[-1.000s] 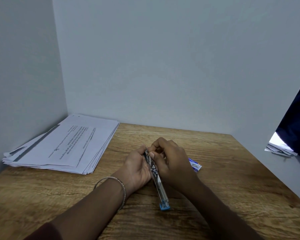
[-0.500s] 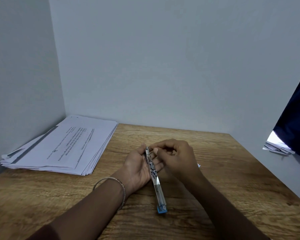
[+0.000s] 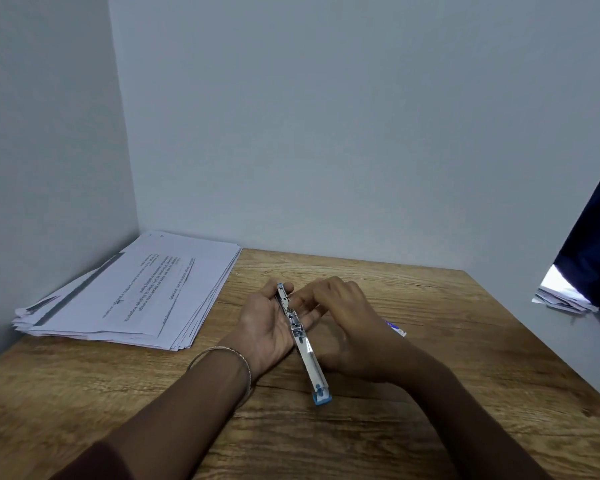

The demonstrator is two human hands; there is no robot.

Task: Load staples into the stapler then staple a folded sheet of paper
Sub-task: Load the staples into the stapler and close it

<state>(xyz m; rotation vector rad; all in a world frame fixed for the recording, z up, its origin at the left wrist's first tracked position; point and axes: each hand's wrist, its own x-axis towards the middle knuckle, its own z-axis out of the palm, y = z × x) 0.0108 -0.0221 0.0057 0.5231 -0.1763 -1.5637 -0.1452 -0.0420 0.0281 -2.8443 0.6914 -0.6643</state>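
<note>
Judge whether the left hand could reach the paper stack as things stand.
Probably yes: bare table lies between the left hand and the paper stack, but it must first let go of the stapler.

A wooden bench point(image 3: 465, 341) with a strong brown grain fills the lower part of the view. It sits in a corner formed by a pale grey back wall point(image 3: 326, 133) and a pale grey side wall point(image 3: 49, 133) on the left. On the right, a white panel point(image 3: 499, 306) borders the bench edge. Beyond that panel, at the far right, hangs a dark navy cloth point(image 3: 596, 254), and just beneath it a small, untidy pile of white sheets point(image 3: 561, 299) catches bright light. A thin metal bangle point(image 3: 222, 351) circles a wrist above the bench. A dark maroon sleeve point(image 3: 94, 462) shows at the bottom edge.
</note>
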